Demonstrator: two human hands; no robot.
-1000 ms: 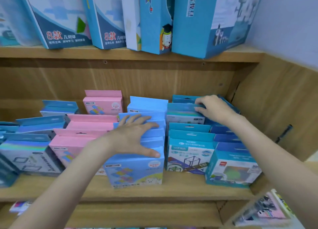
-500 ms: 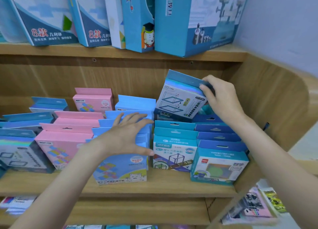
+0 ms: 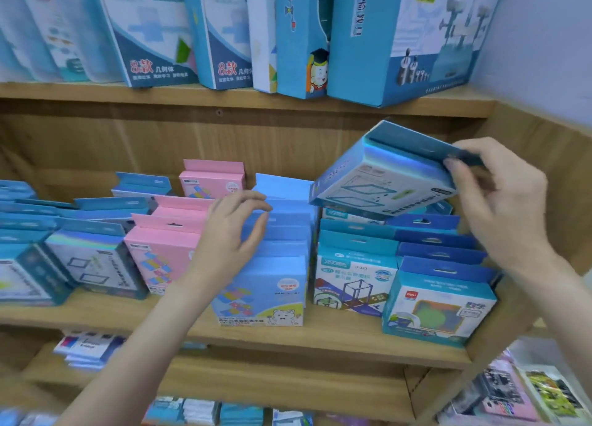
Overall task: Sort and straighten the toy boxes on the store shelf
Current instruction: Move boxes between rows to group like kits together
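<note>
High at the right of the frame, the right hand (image 3: 503, 201) pinches a tilted iridescent teal-and-white cardboard box (image 3: 387, 175) by one corner, so it could slip onto the rows below while the left hand (image 3: 230, 230), fingers loosely spread, rests on the pale blue boxes (image 3: 282, 230).

Pale wall and stock away from the middle row

Up top, leaning side by side: a cloudy plastic case (image 3: 48, 31) at far left, two blue-and-white boxes with red "8" print (image 3: 150, 41) (image 3: 224, 41), a slim white box (image 3: 262, 41), a narrow blue box with a cartoon figure in a graduation cap (image 3: 301, 41), and a big blue box (image 3: 416, 41) nearest the lilac wall (image 3: 544, 41). Lower down at left, a loose stack of flat packets (image 3: 86, 348), print too blurred to read. At the very bottom, more blue and white packs (image 3: 198, 411). At bottom right, a pink pack (image 3: 506, 397) just beside a green-printed pack (image 3: 551, 393).
</note>
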